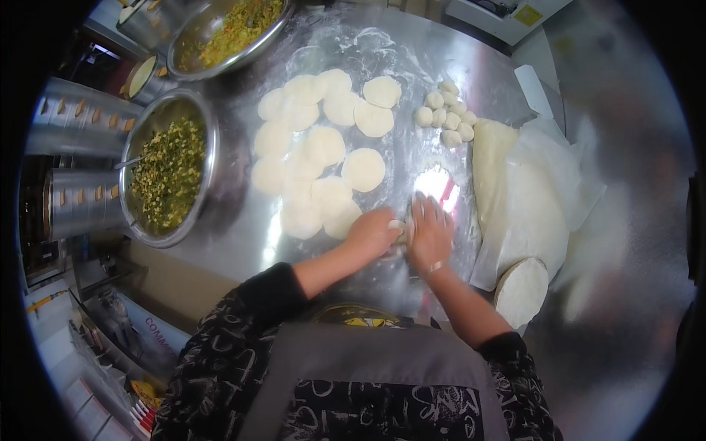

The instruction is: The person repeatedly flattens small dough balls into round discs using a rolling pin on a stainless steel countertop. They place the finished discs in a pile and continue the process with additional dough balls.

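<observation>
My left hand point(375, 231) is curled over the steel tabletop, its thumb and fingers on a small pale piece of dough point(396, 225). Close beside it, my right hand point(430, 234) lies palm down with its fingers stretched forward. What the right palm presses on is mostly hidden; a narrow greyish edge shows between the two hands. Many flat round dough wrappers point(363, 170) are spread to the left and ahead, several overlapping. Ahead of my right hand sits a cluster of small dough balls point(452, 120), dusted with flour.
Left stands a steel bowl of chopped green and yellow filling point(168, 171) with a spoon; behind it, another bowl of orange-yellow filling point(237, 36). Covered dough point(491, 165) lies right under plastic sheeting point(538, 193), near a round pale disc point(522, 292). Steel canisters point(83, 201) line the left.
</observation>
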`<state>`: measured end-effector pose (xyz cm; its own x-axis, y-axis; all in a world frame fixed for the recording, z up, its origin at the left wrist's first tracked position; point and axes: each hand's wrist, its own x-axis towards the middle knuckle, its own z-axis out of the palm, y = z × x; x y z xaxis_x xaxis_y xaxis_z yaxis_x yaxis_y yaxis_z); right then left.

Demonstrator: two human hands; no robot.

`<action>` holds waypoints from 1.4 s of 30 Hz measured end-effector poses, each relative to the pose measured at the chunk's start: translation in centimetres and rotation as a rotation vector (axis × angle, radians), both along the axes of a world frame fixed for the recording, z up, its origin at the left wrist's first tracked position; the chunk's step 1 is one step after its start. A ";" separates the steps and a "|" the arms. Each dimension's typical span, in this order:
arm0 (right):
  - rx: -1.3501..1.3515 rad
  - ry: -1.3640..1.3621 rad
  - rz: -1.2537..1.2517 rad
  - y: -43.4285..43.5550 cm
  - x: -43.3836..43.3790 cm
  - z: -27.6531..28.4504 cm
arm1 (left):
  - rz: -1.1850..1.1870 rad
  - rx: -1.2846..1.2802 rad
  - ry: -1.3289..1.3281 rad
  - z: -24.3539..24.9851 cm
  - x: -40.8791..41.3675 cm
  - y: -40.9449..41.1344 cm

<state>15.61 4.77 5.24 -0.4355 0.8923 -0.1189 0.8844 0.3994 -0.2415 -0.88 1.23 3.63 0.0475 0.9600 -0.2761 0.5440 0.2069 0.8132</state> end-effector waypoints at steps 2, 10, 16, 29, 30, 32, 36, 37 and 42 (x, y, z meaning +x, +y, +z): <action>-0.065 0.038 -0.051 1.2 -0.3 0.6 | -0.037 0.137 0.073 -1.2 0.1 1.4; 0.035 -0.076 0.096 -5.1 2.7 -1.2 | 0.084 -0.092 -0.083 -0.3 -0.9 -1.8; 0.035 0.051 0.053 -0.6 2.5 -0.8 | 0.039 0.165 0.082 -2.4 -0.8 1.1; 0.062 0.073 0.134 -5.4 3.8 -1.5 | 0.026 -0.054 -0.205 -0.9 -1.3 -3.4; 0.067 0.112 0.138 -6.6 4.7 -1.0 | 0.102 -0.112 -0.309 -1.3 -2.0 -4.7; 0.053 0.135 0.043 -7.3 5.3 -0.6 | 0.247 -0.148 -0.482 -2.1 -4.5 -6.7; 0.042 0.145 -0.039 -6.6 5.3 -0.7 | 0.585 -0.054 -0.434 1.1 -13.7 -8.0; 0.049 0.134 -0.042 -6.1 4.9 -0.7 | 0.641 0.050 -0.253 0.6 -15.6 -7.6; 0.099 0.164 -0.017 -5.4 4.7 -1.0 | 0.406 0.339 -0.058 4.4 -13.1 4.6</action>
